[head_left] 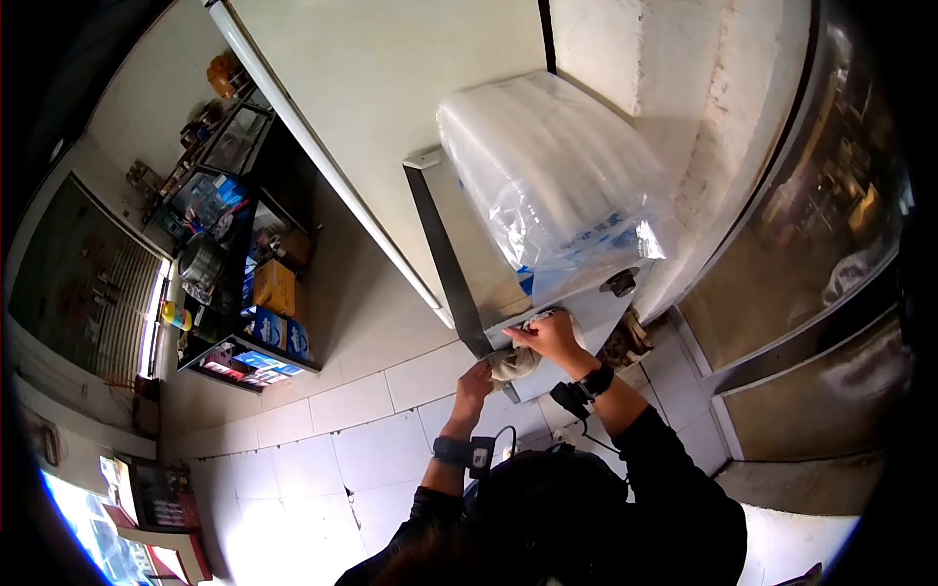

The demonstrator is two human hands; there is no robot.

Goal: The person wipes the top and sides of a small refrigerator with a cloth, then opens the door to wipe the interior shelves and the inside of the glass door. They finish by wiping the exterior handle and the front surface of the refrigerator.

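A crumpled, pale greyish cloth (pixel 516 365) lies over the near end of a light-coloured surface, by the end of a dark strip (pixel 445 249). My right hand (pixel 549 338) is closed on the upper part of the cloth, with the thumb toward the left. My left hand (pixel 476 379) is closed at the cloth's left edge, its fingertips partly hidden. Beyond my hands, a large clear plastic bag of whitish, stacked contents (pixel 562 166) rests on the same surface. A dark round knob (pixel 619 282) sits right of my right hand.
A white-edged panel (pixel 342 176) stands to the left of the surface. Farther left is a dark shelf unit with boxes (pixel 275 286) and blue packages (pixel 266 327). Glass-fronted panels (pixel 801 225) stand at the right. White tiles (pixel 293 469) cover the floor.
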